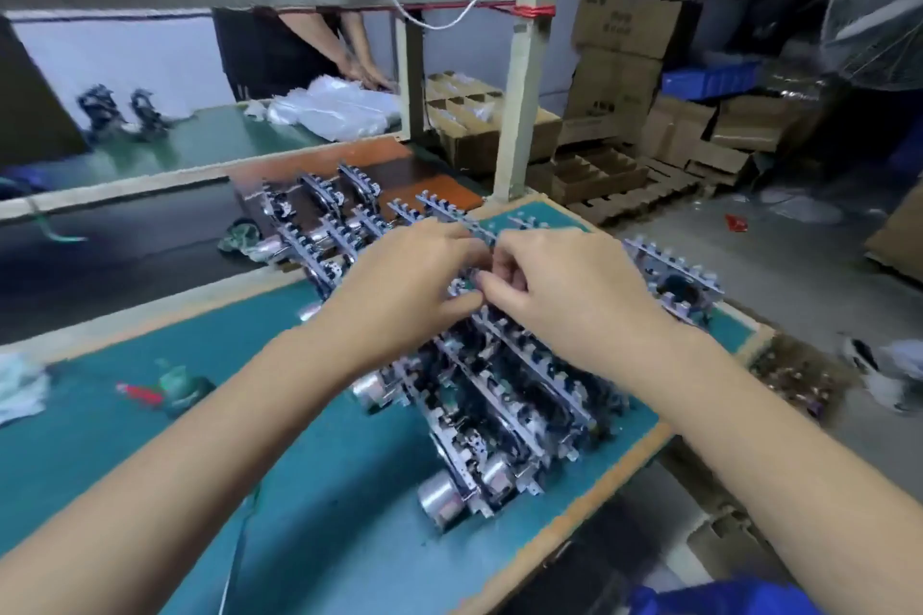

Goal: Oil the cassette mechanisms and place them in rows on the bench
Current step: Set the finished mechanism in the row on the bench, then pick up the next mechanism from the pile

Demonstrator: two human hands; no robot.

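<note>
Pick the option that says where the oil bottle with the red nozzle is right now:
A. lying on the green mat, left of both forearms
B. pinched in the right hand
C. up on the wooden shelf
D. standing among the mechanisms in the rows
A: the oil bottle lies on the green mat, apart from the left hand and right hand, which meet over a cassette mechanism.

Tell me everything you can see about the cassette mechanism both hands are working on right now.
The cassette mechanism is mostly hidden between the left hand and right hand, whose curled fingers pinch it from both sides. Only a small patch of shiny metal with dark parts shows. It is held above the rows of mechanisms on the green bench. Its pose is unclear.
</note>
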